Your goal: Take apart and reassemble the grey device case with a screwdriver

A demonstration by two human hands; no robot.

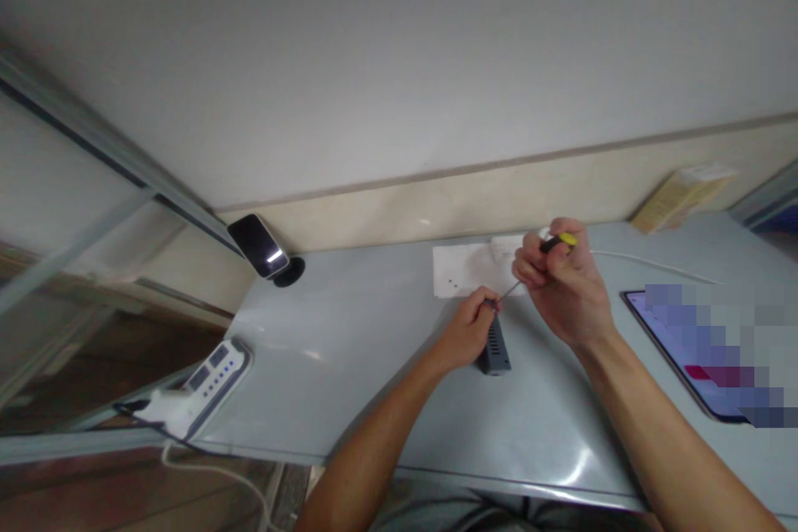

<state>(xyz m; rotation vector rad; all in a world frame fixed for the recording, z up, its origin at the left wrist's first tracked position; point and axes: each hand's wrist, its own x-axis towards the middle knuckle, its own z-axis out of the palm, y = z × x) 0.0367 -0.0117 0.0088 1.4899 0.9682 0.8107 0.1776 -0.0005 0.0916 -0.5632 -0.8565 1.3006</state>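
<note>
My left hand (470,328) is closed around the far end of a long dark grey slotted box (497,353) lying on the table. A row of dark slots runs along its top, and its near end sticks out past my fingers. In my right hand (564,283), raised above the table, is a screwdriver (552,244) with a black and yellow handle. Its thin shaft slants down to the left, and the tip meets the box's far end by my left fingertips. The exact contact is too small to tell. White paper (462,270) with a few small dark specks lies behind both hands.
A grey table (349,349) runs along the wall. On the left are a phone on a round stand (258,245) and a white power strip (215,382) with a cable. To the right lie a tablet (673,349), a white cable (654,262) and a yellowish box (679,198).
</note>
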